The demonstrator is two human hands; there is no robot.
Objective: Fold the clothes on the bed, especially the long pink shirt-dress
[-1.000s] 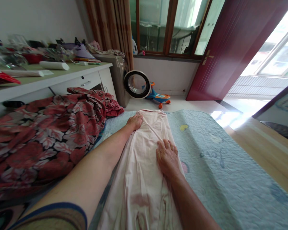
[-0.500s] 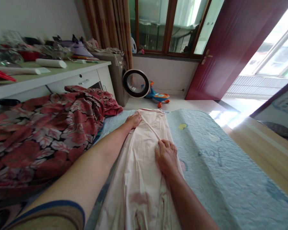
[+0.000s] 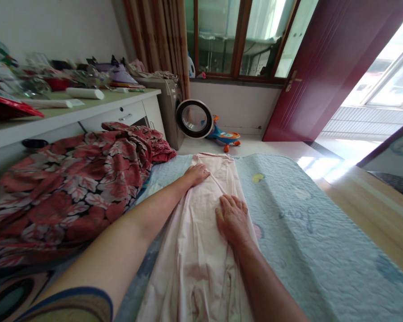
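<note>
A long pale pink garment (image 3: 206, 237) lies lengthwise on a light blue quilted bed cover (image 3: 289, 250), with creases running along it. Across its upper left part rests my left hand (image 3: 197, 173), palm down, fingers stretched over the cloth. My right hand (image 3: 233, 217) lies flat on the garment's right side, lower down, its fingers slightly apart. Neither hand grips anything. The garment's near end runs out of view at the bottom.
Red floral fabric (image 3: 87, 179) is heaped on the left. Behind it is a cluttered white counter (image 3: 110, 109). A washing machine (image 3: 170, 107) has its round door (image 3: 195, 118) open, beside a blue and orange ride-on toy (image 3: 225, 135). A dark red door (image 3: 298, 76) stands ajar.
My left hand has moved from the garment's left edge inward to the right, and its fingers now lie flatter. My right hand stays almost in place. The view has shifted slightly left.
</note>
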